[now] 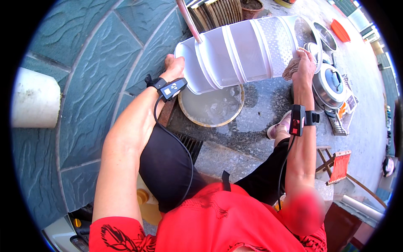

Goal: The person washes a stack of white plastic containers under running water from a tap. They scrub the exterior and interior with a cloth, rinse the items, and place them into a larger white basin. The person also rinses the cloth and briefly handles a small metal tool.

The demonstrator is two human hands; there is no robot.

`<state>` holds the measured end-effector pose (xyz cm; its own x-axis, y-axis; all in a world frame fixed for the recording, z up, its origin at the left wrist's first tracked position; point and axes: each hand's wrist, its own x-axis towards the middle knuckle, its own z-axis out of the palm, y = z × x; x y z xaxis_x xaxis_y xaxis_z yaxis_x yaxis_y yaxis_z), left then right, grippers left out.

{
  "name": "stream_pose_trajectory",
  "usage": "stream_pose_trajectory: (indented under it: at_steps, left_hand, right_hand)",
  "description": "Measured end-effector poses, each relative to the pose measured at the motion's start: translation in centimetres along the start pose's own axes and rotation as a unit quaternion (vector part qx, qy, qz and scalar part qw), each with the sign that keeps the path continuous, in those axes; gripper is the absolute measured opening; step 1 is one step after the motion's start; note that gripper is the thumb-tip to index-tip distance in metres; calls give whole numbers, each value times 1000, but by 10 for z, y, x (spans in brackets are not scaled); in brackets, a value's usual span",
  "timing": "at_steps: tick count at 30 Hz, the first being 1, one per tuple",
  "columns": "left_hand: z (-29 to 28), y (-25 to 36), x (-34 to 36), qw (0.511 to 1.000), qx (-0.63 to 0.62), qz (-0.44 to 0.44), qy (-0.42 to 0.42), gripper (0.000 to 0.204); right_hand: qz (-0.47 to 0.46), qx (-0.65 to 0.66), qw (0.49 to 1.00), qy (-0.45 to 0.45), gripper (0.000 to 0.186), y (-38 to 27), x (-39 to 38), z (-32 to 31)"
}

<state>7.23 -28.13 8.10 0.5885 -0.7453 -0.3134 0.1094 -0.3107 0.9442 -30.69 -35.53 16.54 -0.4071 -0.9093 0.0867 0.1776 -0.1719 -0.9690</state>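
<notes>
A tall white plastic bucket (239,50) lies tipped on its side above a round metal basin (212,107) that holds cloudy water. My left hand (173,67) grips the bucket's base end at the left. My right hand (304,63) holds a brownish scrub cloth (290,69) against the bucket's open rim at the right. Both wrists carry black strapped devices with cables.
A floor drain grate (191,145) lies below the basin on wet stone paving. Steel pots and lids (329,82) stand at the right, with an orange dish (340,30) farther off. A small wooden stool (338,166) sits at the right, and a white pipe (35,98) at the left.
</notes>
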Motion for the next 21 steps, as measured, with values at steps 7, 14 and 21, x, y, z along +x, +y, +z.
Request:
stream_pose_trajectory:
  at_steps: [7,14,21]
  left_hand:
    - [-10,12,-1,995,93,16,-36,34]
    - [-20,8,6,978,181,86,51,29]
    - [-29,20,-13,963,249,102,4,36]
  right_hand:
    - [42,-3,999,23,16,25,13,-8]
    - [108,-29,993,36,18,57,19,-12]
    - [114,-56,991,52,17,90,25,-24]
